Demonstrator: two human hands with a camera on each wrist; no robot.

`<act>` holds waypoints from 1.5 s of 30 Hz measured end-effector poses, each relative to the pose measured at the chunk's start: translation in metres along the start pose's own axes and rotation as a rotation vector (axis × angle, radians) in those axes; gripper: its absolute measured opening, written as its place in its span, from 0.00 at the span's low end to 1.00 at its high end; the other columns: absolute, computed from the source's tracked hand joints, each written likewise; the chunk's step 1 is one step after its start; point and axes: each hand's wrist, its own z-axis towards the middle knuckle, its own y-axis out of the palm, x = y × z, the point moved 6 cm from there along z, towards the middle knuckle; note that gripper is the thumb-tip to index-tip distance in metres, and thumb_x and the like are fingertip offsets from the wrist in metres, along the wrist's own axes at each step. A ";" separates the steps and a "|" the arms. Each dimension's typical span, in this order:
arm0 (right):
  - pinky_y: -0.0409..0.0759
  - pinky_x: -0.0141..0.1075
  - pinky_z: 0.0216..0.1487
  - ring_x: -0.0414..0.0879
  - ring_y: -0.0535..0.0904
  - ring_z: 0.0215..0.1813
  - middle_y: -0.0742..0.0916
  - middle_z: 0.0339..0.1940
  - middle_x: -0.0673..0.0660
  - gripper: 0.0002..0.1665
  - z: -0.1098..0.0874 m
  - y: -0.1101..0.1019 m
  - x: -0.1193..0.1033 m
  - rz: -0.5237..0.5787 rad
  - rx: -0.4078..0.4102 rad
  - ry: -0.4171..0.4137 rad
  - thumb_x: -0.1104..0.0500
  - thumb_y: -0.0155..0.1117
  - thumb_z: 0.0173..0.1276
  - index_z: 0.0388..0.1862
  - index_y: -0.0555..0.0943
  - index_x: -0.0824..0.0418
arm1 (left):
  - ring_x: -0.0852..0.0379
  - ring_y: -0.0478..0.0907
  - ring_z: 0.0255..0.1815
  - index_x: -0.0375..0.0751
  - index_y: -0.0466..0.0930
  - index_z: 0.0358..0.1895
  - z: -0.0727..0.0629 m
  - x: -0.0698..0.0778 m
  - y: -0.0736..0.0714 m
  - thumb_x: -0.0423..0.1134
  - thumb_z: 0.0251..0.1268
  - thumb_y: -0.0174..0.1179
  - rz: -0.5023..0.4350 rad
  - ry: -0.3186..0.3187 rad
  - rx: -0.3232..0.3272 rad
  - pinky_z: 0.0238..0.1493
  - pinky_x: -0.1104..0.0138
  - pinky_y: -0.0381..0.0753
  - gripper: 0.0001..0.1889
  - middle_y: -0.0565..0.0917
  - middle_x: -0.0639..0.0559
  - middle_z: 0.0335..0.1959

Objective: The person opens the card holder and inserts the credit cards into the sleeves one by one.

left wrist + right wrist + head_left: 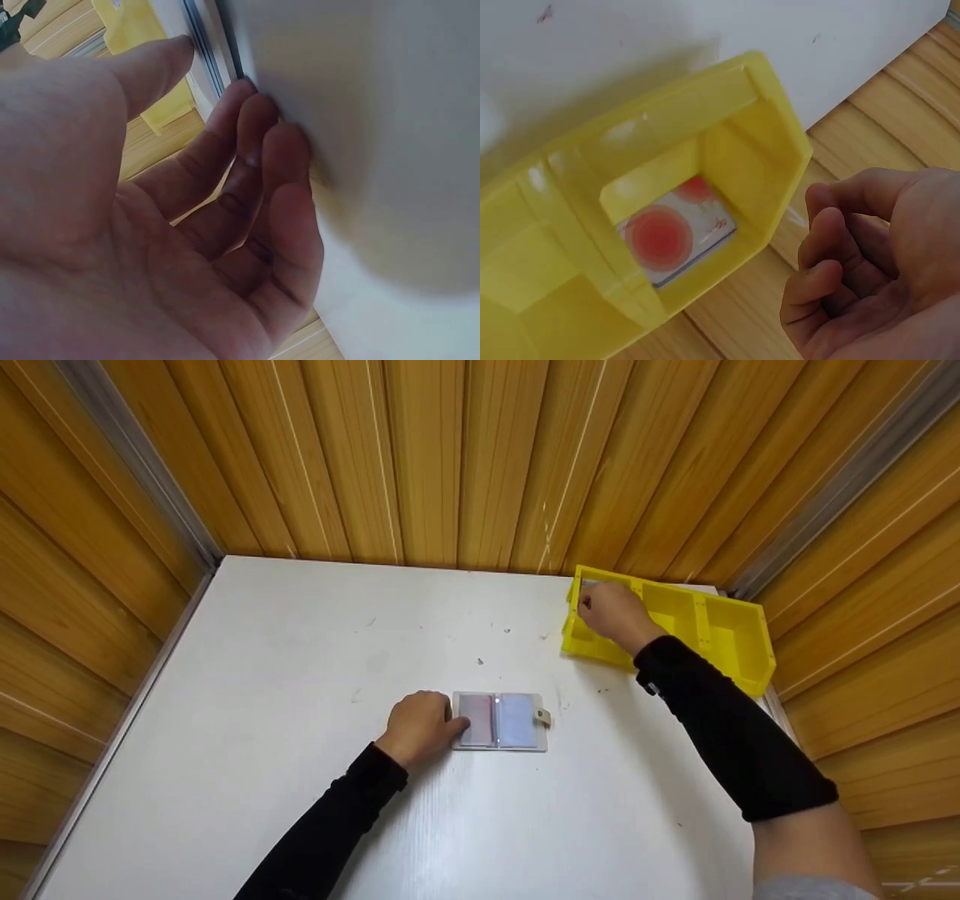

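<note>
On the table lies a small card holder (517,721), spread open, with clear sleeves and a snap strap on its right side. My left hand (421,727) grips its left edge, the thumb over the front. In the left wrist view, the fingertips of that hand (217,187) meet the holder's edge (206,45). My right hand (616,613) is over the left compartment of a yellow bin (600,643). Its fingers are loosely curled in the right wrist view, with nothing visible in them. A white card with red circles (660,238) lies inside that compartment.
The yellow bin has three compartments and stands at the table's back right corner. Wood-patterned panels (420,457) rise behind and at both sides of the white table (285,645). Small dark specks and scuffs mark the tabletop.
</note>
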 end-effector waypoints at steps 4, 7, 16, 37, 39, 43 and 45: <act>0.77 0.46 0.46 0.56 0.78 0.42 0.85 0.38 0.63 0.17 0.009 -0.012 0.017 -0.009 0.012 0.067 0.56 0.60 0.85 0.49 0.90 0.67 | 0.56 0.75 0.28 0.46 0.82 0.23 0.000 0.001 0.000 0.51 0.72 0.73 -0.011 0.002 0.003 0.30 0.62 0.72 0.20 0.80 0.55 0.23; 0.81 0.52 0.56 0.60 0.79 0.50 0.87 0.49 0.67 0.16 0.013 -0.018 0.030 -0.014 -0.005 0.128 0.57 0.64 0.82 0.55 0.89 0.68 | 0.56 0.74 0.28 0.46 0.82 0.22 -0.001 0.002 0.001 0.51 0.72 0.72 -0.017 0.005 0.002 0.30 0.62 0.72 0.20 0.80 0.56 0.22; 0.80 0.56 0.68 0.62 0.78 0.57 0.87 0.59 0.68 0.27 0.022 -0.015 0.050 -0.012 -0.061 0.215 0.48 0.70 0.82 0.66 0.84 0.68 | 0.56 0.73 0.28 0.46 0.81 0.22 -0.001 -0.001 0.001 0.50 0.71 0.73 -0.009 0.000 0.016 0.29 0.63 0.71 0.20 0.79 0.56 0.23; 0.85 0.59 0.61 0.64 0.82 0.45 0.89 0.47 0.73 0.16 0.044 -0.001 0.072 -0.362 0.053 0.132 0.62 0.66 0.81 0.56 0.86 0.76 | 0.56 0.75 0.28 0.46 0.83 0.22 -0.001 -0.002 0.000 0.51 0.71 0.73 -0.024 0.003 0.015 0.30 0.62 0.72 0.20 0.81 0.56 0.23; 0.84 0.60 0.62 0.64 0.82 0.46 0.89 0.47 0.73 0.15 0.045 0.002 0.074 -0.375 0.065 0.114 0.64 0.66 0.81 0.56 0.86 0.76 | 0.56 0.75 0.28 0.46 0.83 0.22 0.000 -0.003 0.001 0.51 0.72 0.73 -0.019 -0.002 0.012 0.30 0.62 0.72 0.20 0.81 0.56 0.23; 0.82 0.62 0.66 0.65 0.81 0.47 0.90 0.47 0.74 0.14 0.047 0.005 0.077 -0.392 0.083 0.106 0.65 0.67 0.80 0.55 0.86 0.76 | 0.56 0.74 0.28 0.46 0.83 0.23 0.000 -0.004 0.001 0.51 0.72 0.73 -0.023 -0.007 0.009 0.30 0.62 0.71 0.20 0.81 0.56 0.23; 0.81 0.63 0.67 0.65 0.81 0.47 0.90 0.47 0.74 0.14 0.047 0.006 0.078 -0.397 0.088 0.108 0.65 0.68 0.79 0.55 0.86 0.76 | 0.56 0.74 0.28 0.46 0.83 0.23 0.000 -0.004 0.001 0.51 0.72 0.73 -0.027 -0.007 0.007 0.31 0.62 0.71 0.20 0.81 0.55 0.23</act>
